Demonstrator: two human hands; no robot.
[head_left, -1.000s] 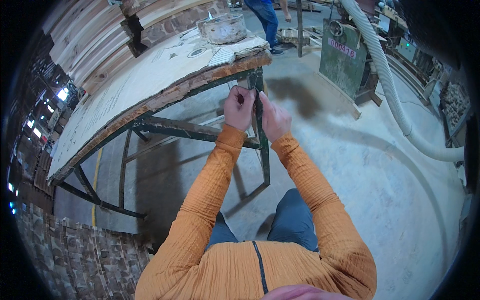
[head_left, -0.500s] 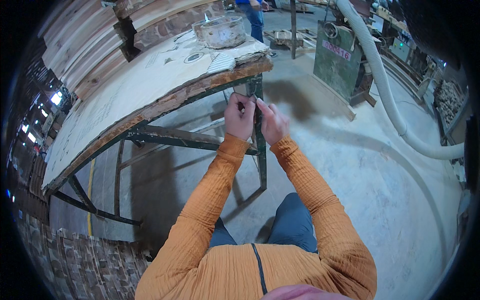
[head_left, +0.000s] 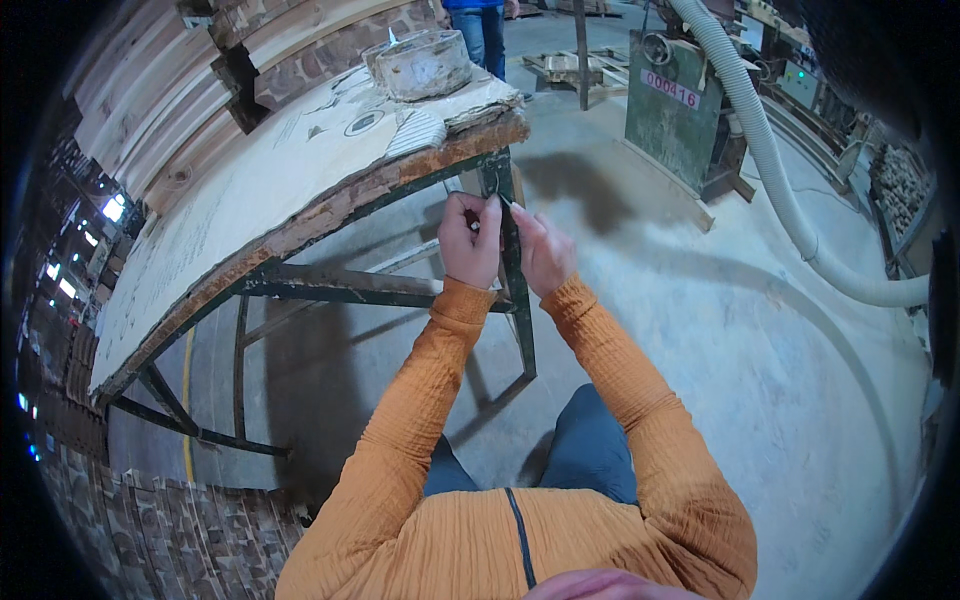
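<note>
My left hand [head_left: 470, 241] is closed, with thumb and curled fingers pressed together. Close by on its right, my right hand [head_left: 547, 252] is pinched, its fingertips pointing toward the left one's. Something small and thin seems to show between the fingertips, but it is too small to name. Both hands are held in front of the dark green metal leg [head_left: 526, 345] of a worktable, below the corner of its worn top [head_left: 240, 190]. From here I cannot tell whether they touch the leg.
A round, crusted tub [head_left: 422, 70] stands on the tabletop by a striped cloth-like scrap [head_left: 416, 134]. Stacked wood boards [head_left: 160, 95] rise at the left. A green machine [head_left: 672, 115] and a pale ribbed hose [head_left: 790, 215] are at the right. A person [head_left: 483, 35] in blue stands beyond the table.
The view has shifted slightly, so the table and tub sit further left. My hands stay close together, with a little more space between them. The person beyond has moved left in view.
</note>
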